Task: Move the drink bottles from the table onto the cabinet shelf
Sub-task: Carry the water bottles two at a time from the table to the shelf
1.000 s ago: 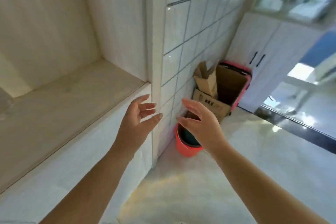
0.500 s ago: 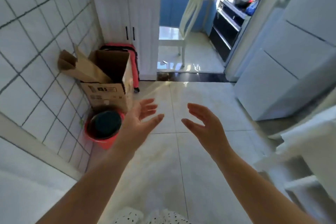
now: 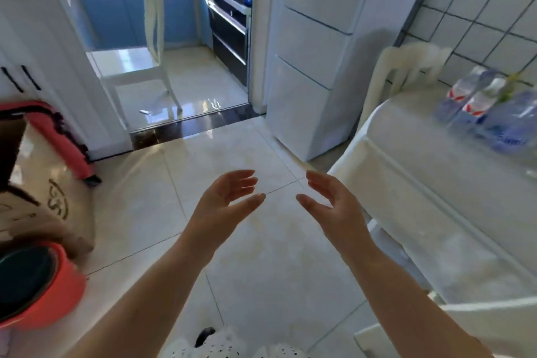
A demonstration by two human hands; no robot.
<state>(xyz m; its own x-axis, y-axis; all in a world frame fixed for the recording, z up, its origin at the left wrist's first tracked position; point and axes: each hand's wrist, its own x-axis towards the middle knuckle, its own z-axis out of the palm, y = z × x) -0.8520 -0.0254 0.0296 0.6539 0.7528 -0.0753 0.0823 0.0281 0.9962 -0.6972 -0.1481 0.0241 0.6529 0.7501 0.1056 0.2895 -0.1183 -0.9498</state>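
Clear water bottles [image 3: 482,104] with blue and red labels stand together on the white table [image 3: 412,154] at the right, near the tiled wall. My left hand [image 3: 223,206] and my right hand [image 3: 334,206] hover over the floor in the middle, palms facing each other, fingers relaxed and holding nothing. Both are well short of the bottles, to their lower left. The cabinet shelf is out of view.
A white fridge [image 3: 316,73] stands beyond the table. A white chair back [image 3: 406,67] rises at the table's far end. On the left are a cardboard box [image 3: 43,183], a red suitcase [image 3: 58,136] and a red bucket [image 3: 43,282]. A doorway leads to a kitchen with a white chair [image 3: 145,67].
The view has swung right from the cabinet shelf, past the box and bucket, round to the table with the bottles. Both hands stay empty in front of me.
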